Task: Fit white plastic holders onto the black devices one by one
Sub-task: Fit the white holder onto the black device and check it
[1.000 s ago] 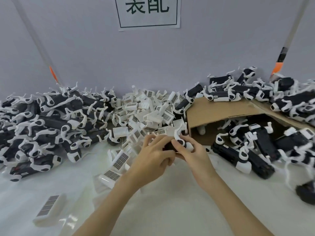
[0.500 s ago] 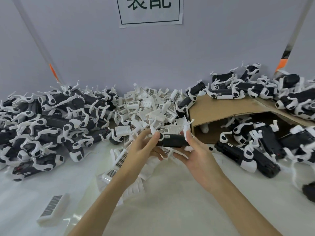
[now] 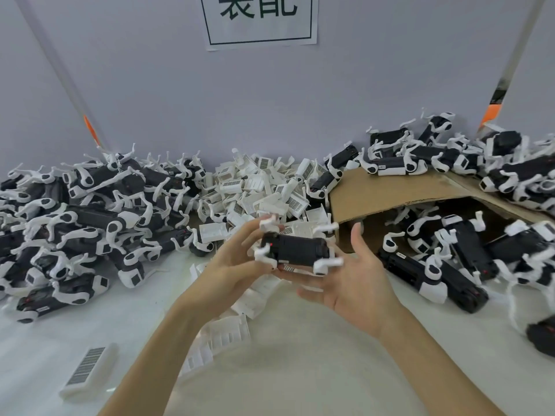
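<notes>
Two bare hands meet over a white table (image 3: 288,370) in the head view, with one black, box-shaped device with white folding arms (image 3: 295,249) held between them, lifted clear of the table in front of the central heap. The left hand (image 3: 237,265) supplies the grip: its fingers and thumb pinch the device's left end. The right hand (image 3: 357,283) lies palm-up beneath the right end, fingers spread and relaxed, so that the device rests on its fingertips. A white plastic holder (image 3: 326,264) appears to be clipped around the body, though motion blur leaves the seating uncertain.

Behind the hands lies a heap of loose white plastic holders with barcode labels (image 3: 264,190). To the left a large pile of black devices with white fittings (image 3: 84,214) spreads across the table; to the right, more black-and-white units (image 3: 456,265) spill from a brown cardboard box lying on its side (image 3: 390,193). One lone white holder with a barcode (image 3: 88,370) lies near the table's front left. A white paper sign with black characters (image 3: 261,16) hangs on the grey wall.

By the look of it, this unit is being checked after fitting. The next move likely calls for setting it on a finished pile, then fetching a bare device and a fresh holder; which pile holds finished units cannot be told.
</notes>
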Available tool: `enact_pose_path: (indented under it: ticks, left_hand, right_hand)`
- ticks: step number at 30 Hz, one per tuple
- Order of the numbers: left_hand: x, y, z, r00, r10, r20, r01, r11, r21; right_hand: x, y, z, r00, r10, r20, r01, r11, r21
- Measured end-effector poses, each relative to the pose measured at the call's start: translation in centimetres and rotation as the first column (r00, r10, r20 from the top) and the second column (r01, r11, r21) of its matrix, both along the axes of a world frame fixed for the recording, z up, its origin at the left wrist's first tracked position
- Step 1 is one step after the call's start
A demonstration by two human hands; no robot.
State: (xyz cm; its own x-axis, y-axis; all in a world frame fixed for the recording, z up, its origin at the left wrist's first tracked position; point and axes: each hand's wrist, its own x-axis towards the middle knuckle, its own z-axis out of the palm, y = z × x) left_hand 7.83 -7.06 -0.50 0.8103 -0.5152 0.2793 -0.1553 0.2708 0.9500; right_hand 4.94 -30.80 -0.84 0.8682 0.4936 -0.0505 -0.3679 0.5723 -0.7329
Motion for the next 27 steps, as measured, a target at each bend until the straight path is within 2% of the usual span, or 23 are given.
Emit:
enact_pose_path:
  ticks: [3,5,7,10,12,14,16,19,23,25,27]
  left_hand:
    - [-0.1,0.2,-0.2,0.987,-0.038,0.159,0.003,0.977,0.213]
    - [-0.1,0.0,-0.3,0.981,-0.046,0.191,-0.013,0.955,0.296]
    - [-0.1,-0.1,-0.5,0.993,0.028,0.111,-0.055,0.965,0.256]
    - [0.4,-0.5,-0.7,0.977,0.177,-0.116,-0.17,0.983,0.062]
    - [0.4,-0.8,-0.6,0.96,0.206,-0.189,-0.193,0.978,0.083]
    - [0.0,-1.2,-0.6,0.965,0.24,-0.104,-0.212,0.952,0.222]
    - [-0.3,-1.7,-0.7,0.959,0.284,-0.023,-0.266,0.922,0.281]
    - [-0.5,-1.9,-0.6,0.946,0.321,-0.055,-0.304,0.931,0.201]
    - [-1.0,-2.3,-0.3,0.922,0.387,0.015,-0.385,0.912,0.144]
    - [-1.2,-2.8,-0.2,0.885,0.458,0.083,-0.464,0.881,0.096]
    - [-1.3,-2.9,-0.4,0.777,0.538,0.326,-0.592,0.801,0.091]
  right_hand:
    - [0.2,-0.4,-0.1,0.998,-0.055,-0.01,0.052,0.975,-0.218]
    - [0.2,-0.2,-0.1,0.99,-0.139,-0.011,0.129,0.946,-0.297]
    - [0.2,-0.2,-0.1,0.976,-0.218,0.0,0.21,0.943,-0.26]
    - [0.3,0.0,0.1,0.957,-0.28,0.082,0.291,0.933,-0.212]
    - [0.2,0.3,0.2,0.937,-0.311,0.16,0.341,0.913,-0.223]
    - [0.2,0.7,-0.1,0.902,-0.349,0.253,0.412,0.871,-0.268]
    - [0.4,0.9,-0.5,0.863,-0.4,0.309,0.487,0.822,-0.295]
    - [0.7,0.8,-0.8,0.841,-0.413,0.349,0.521,0.792,-0.318]
    - [1.0,0.5,-1.2,0.844,-0.395,0.364,0.511,0.798,-0.319]
    - [0.9,0.8,-1.2,0.803,-0.431,0.412,0.588,0.69,-0.423]
    - [0.5,1.0,-1.4,0.691,-0.499,0.523,0.723,0.472,-0.505]
